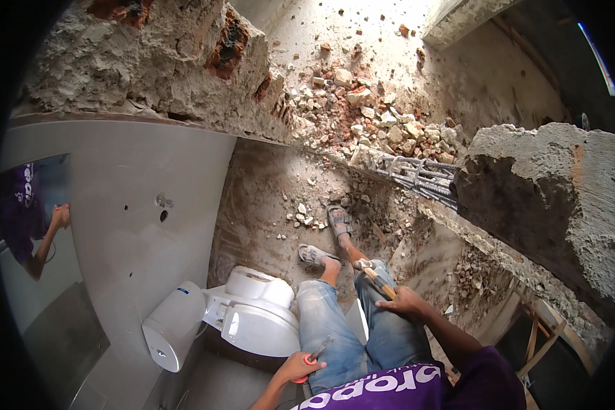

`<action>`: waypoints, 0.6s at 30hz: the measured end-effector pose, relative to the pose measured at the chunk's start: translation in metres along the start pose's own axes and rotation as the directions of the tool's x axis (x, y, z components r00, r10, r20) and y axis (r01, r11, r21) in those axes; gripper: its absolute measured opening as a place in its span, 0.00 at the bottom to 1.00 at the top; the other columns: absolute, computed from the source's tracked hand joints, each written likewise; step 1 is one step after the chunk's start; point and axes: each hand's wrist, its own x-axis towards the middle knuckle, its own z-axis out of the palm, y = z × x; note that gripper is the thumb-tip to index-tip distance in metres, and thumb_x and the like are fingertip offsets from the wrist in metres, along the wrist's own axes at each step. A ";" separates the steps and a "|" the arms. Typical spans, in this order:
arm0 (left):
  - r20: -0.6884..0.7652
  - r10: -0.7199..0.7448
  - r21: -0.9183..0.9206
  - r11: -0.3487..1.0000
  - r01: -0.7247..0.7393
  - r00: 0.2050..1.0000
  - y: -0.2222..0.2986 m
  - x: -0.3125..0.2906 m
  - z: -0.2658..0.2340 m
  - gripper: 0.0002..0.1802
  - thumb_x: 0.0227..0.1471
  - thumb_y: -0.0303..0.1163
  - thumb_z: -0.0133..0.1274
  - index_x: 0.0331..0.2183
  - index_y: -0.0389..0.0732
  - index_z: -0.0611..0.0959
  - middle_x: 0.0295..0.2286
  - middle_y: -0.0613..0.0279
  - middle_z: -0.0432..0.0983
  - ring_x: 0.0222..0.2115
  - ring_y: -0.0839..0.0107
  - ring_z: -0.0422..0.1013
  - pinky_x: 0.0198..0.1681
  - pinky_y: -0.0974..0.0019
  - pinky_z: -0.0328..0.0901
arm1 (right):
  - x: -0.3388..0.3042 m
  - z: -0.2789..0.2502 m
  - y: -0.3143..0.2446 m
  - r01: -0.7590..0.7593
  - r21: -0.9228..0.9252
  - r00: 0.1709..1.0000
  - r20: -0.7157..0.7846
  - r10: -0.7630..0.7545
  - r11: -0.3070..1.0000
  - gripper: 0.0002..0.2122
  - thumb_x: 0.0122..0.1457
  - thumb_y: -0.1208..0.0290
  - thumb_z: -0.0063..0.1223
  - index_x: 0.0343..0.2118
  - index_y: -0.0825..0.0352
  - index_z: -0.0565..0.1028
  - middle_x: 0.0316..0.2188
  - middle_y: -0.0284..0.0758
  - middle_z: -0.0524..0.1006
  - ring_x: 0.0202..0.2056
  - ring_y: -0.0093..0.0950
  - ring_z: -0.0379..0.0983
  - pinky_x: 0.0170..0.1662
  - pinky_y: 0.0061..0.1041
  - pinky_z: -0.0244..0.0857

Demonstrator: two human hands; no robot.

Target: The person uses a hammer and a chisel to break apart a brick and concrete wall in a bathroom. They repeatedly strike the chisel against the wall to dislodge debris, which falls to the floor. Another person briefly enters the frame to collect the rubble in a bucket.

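Observation:
My right hand (406, 302) is wrapped round the wooden handle of a hammer (378, 281), which lies over my right knee with its metal head towards my shin. Lower down, by my left thigh, my left hand (294, 367) grips a chisel (320, 348). The chisel has a red-orange grip, and its metal shaft points up and to the right. Both tools are apart from each other and from the broken masonry. My jeans and sandals are dusty.
A white toilet (261, 329) stands close on my left, beside a pale wall (164, 164) with a mirror (44, 273). Ahead, broken rubble (389, 130) covers the ledge. Exposed steel bars (420, 179) run into a rough concrete chunk (553, 212) at right. Loose stones (304, 217) lie near my feet.

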 end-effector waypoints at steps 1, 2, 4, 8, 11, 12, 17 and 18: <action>0.024 0.061 -0.040 0.997 -0.060 0.998 -0.003 -0.002 0.001 0.34 0.42 0.60 0.58 0.15 0.36 0.71 0.12 0.62 0.66 0.15 0.71 0.59 0.22 0.62 0.58 | -0.003 0.004 -0.001 0.011 -0.038 1.000 0.002 -0.011 0.999 0.40 0.41 0.37 0.60 0.36 0.81 0.74 0.35 0.56 0.76 0.39 0.47 0.75 0.43 0.38 0.67; 0.060 0.080 -0.051 0.996 -0.077 0.995 -0.007 -0.004 0.002 0.33 0.43 0.59 0.58 0.16 0.36 0.72 0.12 0.62 0.66 0.15 0.71 0.59 0.22 0.62 0.59 | -0.005 0.009 -0.001 0.020 -0.064 0.999 -0.032 -0.022 0.998 0.35 0.43 0.43 0.61 0.36 0.79 0.74 0.35 0.55 0.76 0.40 0.48 0.75 0.44 0.38 0.67; 0.154 0.162 -0.021 0.987 -0.160 0.975 -0.013 -0.012 0.004 0.31 0.44 0.57 0.58 0.17 0.35 0.73 0.13 0.60 0.67 0.15 0.70 0.59 0.22 0.62 0.59 | -0.004 0.023 0.002 0.055 -0.022 0.998 -0.038 -0.055 0.998 0.30 0.44 0.49 0.61 0.37 0.78 0.74 0.36 0.55 0.76 0.40 0.47 0.75 0.44 0.38 0.67; 0.270 0.184 0.071 0.975 -0.210 0.945 -0.020 -0.034 0.003 0.28 0.44 0.54 0.59 0.21 0.35 0.77 0.15 0.56 0.70 0.17 0.67 0.64 0.25 0.61 0.62 | 0.003 0.049 0.005 0.023 0.022 0.998 -0.052 -0.022 0.999 0.24 0.44 0.59 0.59 0.37 0.77 0.75 0.37 0.55 0.76 0.40 0.46 0.74 0.45 0.37 0.67; 0.209 0.120 0.122 0.981 -0.148 0.971 -0.024 -0.045 -0.009 0.27 0.43 0.55 0.58 0.24 0.36 0.79 0.18 0.51 0.74 0.20 0.61 0.70 0.28 0.59 0.64 | 0.004 0.062 -0.008 0.008 0.083 0.998 -0.069 -0.003 0.996 0.23 0.44 0.59 0.57 0.37 0.77 0.75 0.36 0.54 0.76 0.40 0.46 0.74 0.45 0.37 0.67; 0.195 0.118 0.165 0.975 -0.151 0.974 -0.025 -0.046 -0.013 0.27 0.42 0.55 0.58 0.24 0.36 0.80 0.19 0.50 0.74 0.21 0.58 0.71 0.29 0.59 0.64 | 0.003 0.065 -0.014 0.010 0.043 0.997 -0.078 -0.006 0.999 0.23 0.44 0.60 0.57 0.38 0.77 0.75 0.36 0.54 0.76 0.41 0.46 0.74 0.45 0.37 0.67; 0.111 0.042 0.246 0.967 -0.068 0.993 -0.041 -0.035 -0.031 0.27 0.41 0.57 0.57 0.26 0.39 0.81 0.23 0.49 0.77 0.27 0.53 0.73 0.32 0.55 0.66 | 0.005 0.065 -0.047 0.315 -0.009 0.938 -0.151 -0.313 0.949 0.22 0.45 0.60 0.54 0.41 0.71 0.73 0.33 0.55 0.76 0.38 0.48 0.74 0.42 0.41 0.67; 0.065 0.006 0.244 0.970 -0.022 0.998 -0.046 -0.029 -0.033 0.27 0.41 0.57 0.57 0.26 0.40 0.82 0.23 0.49 0.77 0.27 0.53 0.74 0.32 0.55 0.66 | 0.013 0.061 -0.052 0.361 -0.021 0.919 -0.164 -0.359 0.932 0.21 0.46 0.60 0.53 0.41 0.69 0.72 0.31 0.54 0.76 0.37 0.49 0.73 0.41 0.43 0.67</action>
